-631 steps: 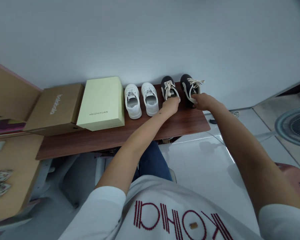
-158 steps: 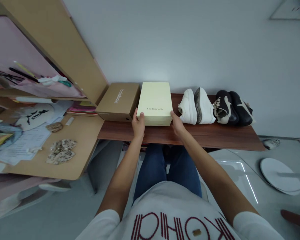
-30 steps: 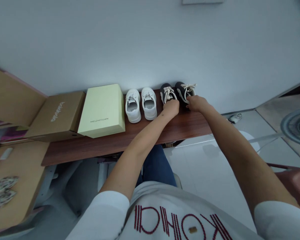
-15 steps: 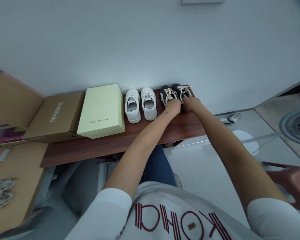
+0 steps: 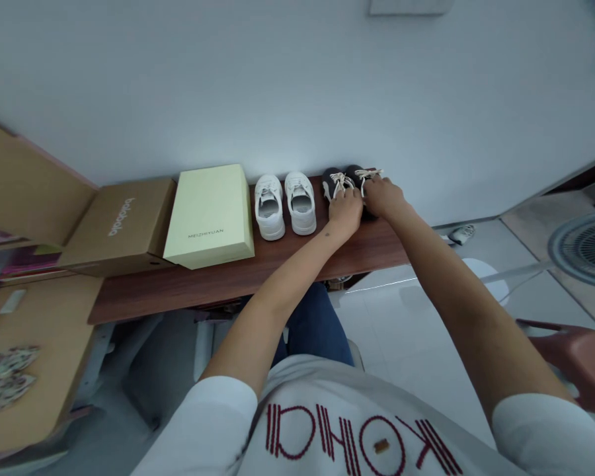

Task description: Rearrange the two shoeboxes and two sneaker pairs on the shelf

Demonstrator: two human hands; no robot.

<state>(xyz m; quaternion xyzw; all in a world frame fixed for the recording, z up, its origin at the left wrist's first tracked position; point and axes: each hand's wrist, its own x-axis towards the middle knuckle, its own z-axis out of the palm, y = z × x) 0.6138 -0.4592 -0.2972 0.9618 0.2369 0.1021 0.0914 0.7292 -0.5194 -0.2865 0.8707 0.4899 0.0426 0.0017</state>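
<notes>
A pair of dark sneakers with cream laces sits at the right end of the brown wooden bench, toes toward the wall. My left hand [image 5: 346, 210] is closed over the back of the left dark sneaker [image 5: 330, 180]. On the right dark sneaker [image 5: 356, 173], my right hand [image 5: 383, 196] has its fingers bent around the opening, close by the laces. Both hands partly hide the shoes. To their left stands a pair of white sneakers, a left one [image 5: 272, 227] and a right one [image 5: 303, 222], side by side with heels toward me.
A pale yellow shoebox [image 5: 208, 205] and a brown cardboard box [image 5: 123, 218] occupy the left part of the wooden bench [image 5: 218, 284]. At far left is a light wood desk [image 5: 54, 344]. On the right are a fan [image 5: 588, 248], a pink stool [image 5: 575, 357] and a floor shoe [image 5: 462, 234].
The view has shifted slightly. My left hand's fingers have moved forward over the left dark sneaker, and my right hand has risen a little toward the laces. The shoes look about the same.
</notes>
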